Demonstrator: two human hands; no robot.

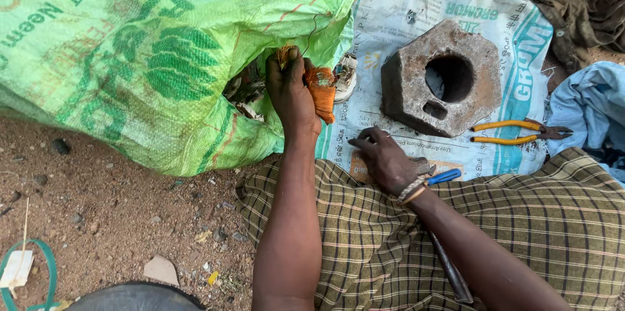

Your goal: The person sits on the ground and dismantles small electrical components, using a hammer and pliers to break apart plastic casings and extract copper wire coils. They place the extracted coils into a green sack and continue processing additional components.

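Nearest the body, the right hand rests palm-down with loosely curled fingers on the printed white woven sack sheet, just beside a blue-handled tool; whether it grips anything I cannot tell. Farther out, the left hand is clenched around a bundle of orange copper-coloured wire strands, whose long axis runs roughly away from the body, at the mouth of the green woven plastic sack. Scrap pieces lie inside that opening. Right of it sit a rusty octagonal metal block with a round hole and yellow-handled pliers.
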